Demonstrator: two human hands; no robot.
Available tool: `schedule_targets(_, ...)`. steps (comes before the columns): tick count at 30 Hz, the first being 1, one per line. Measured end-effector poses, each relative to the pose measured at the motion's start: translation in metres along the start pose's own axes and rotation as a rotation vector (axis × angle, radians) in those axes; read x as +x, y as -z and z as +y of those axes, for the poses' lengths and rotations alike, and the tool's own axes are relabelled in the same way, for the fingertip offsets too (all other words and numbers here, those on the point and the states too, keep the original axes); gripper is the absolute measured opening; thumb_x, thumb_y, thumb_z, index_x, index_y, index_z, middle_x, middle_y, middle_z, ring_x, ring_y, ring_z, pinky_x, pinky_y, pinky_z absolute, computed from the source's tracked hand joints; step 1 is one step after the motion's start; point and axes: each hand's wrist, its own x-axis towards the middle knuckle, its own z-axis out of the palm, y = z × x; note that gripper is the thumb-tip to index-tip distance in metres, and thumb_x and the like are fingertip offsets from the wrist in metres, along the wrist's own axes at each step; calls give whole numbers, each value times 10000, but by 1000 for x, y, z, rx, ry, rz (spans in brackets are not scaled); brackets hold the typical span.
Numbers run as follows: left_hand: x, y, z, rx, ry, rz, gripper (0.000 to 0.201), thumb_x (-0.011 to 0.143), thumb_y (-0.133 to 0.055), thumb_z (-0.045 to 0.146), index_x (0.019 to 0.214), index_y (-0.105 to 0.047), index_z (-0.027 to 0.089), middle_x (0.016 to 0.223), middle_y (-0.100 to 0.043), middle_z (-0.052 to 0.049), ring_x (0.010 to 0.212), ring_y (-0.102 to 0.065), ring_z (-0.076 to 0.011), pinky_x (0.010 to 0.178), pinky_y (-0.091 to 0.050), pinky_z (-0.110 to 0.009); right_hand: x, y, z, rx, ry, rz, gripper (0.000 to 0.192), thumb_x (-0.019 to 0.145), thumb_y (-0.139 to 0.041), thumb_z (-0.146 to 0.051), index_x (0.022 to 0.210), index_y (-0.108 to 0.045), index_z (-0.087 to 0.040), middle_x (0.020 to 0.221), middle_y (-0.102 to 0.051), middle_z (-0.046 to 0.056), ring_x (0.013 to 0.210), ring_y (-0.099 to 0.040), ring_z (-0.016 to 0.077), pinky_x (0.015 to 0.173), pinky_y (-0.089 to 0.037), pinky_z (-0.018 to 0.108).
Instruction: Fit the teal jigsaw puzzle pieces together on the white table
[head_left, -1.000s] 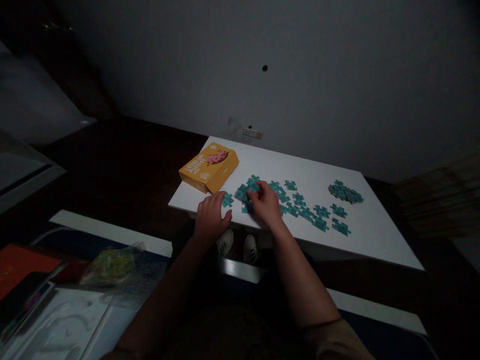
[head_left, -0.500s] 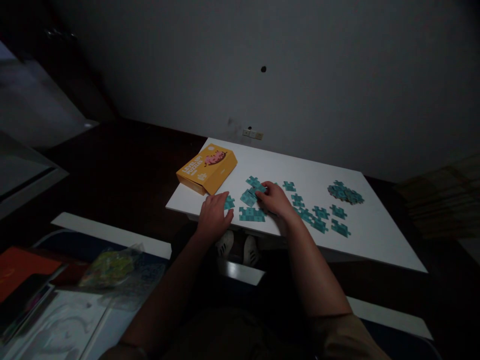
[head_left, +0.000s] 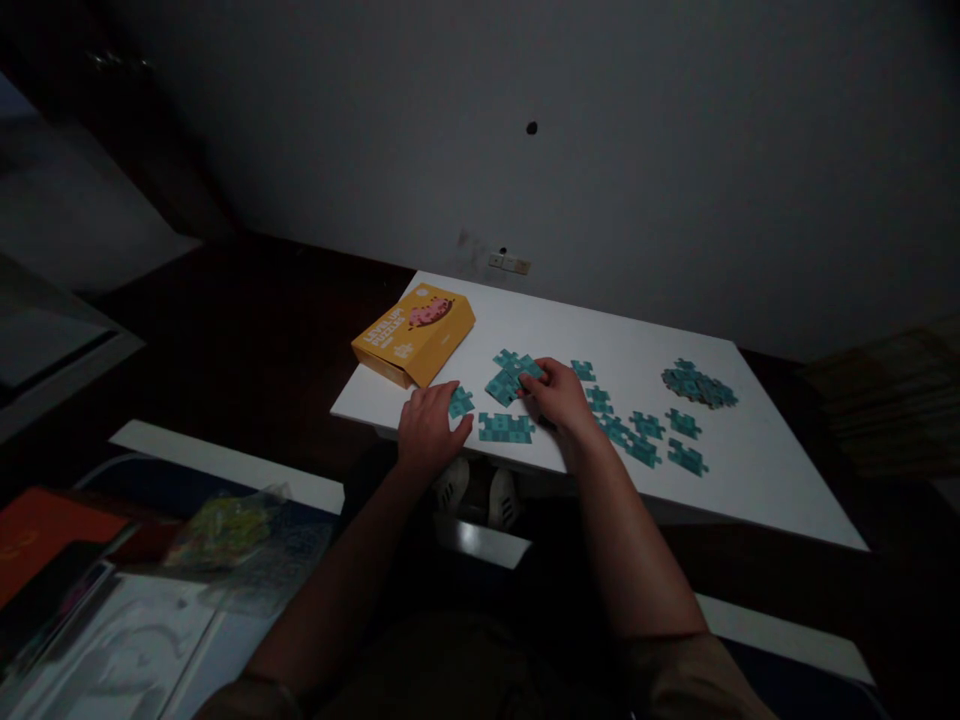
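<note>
- Resting palm-down at the near edge of the white rectangular table (head_left: 750,480), the left hand (head_left: 427,430) lies flat with fingers spread, holding nothing; one teal cardboard puzzle piece (head_left: 460,402) sits at its fingertips
- Joined strip of teal puzzle pieces (head_left: 505,428) lies between the two hands
- Right hand (head_left: 561,397), fingers curled, pinches a small cluster of teal pieces (head_left: 511,374)
- Loose teal pieces (head_left: 643,438) scattered to the right; heaped pile of teal pieces (head_left: 697,384) farther right
- Yellow cardboard puzzle box (head_left: 415,334) at the far left corner
</note>
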Motion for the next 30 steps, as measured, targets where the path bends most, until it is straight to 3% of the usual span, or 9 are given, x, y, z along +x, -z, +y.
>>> schedule_targets(10,-2,-1,0,-8,16,27,587,1048,-786,413,1585,-656,215,1506,-779,-147,1385,-683,-392,1181,-544,-535,6,30,7,-189,77,257,328,921,-716,-470,1150,-735,-237,899,-842,100,836,-795,323,790,-607,441)
schedule_targets(14,-2,-1,1,-19,16,27,606,1049,-792,459,1584,-644,214,1493,-775,-156,1381,-682,-398,1173,-541,-546,9,36,9,-371,80,244,325,968,-673,-425,1216,-752,-231,950,-836,111,880,-779,330,824,-593,450)
schedule_targets(19,-3,-2,0,-26,13,39,601,1049,-787,468,1578,-645,222,1477,-778,-151,1369,-681,-393,1168,-540,-540,10,28,10,-569,159,235,308,985,-663,-390,1217,-781,-227,1012,-835,133,950,-753,335,912,-573,465)
schedule_targets(30,-4,-2,0,-25,1,44,548,1062,-730,360,1577,-655,188,1520,-768,-177,1405,-679,-388,1201,-545,-546,7,6,5,-706,179,77,362,1009,-726,-435,1291,-818,-227,1106,-848,176,1020,-768,382,909,-568,488)
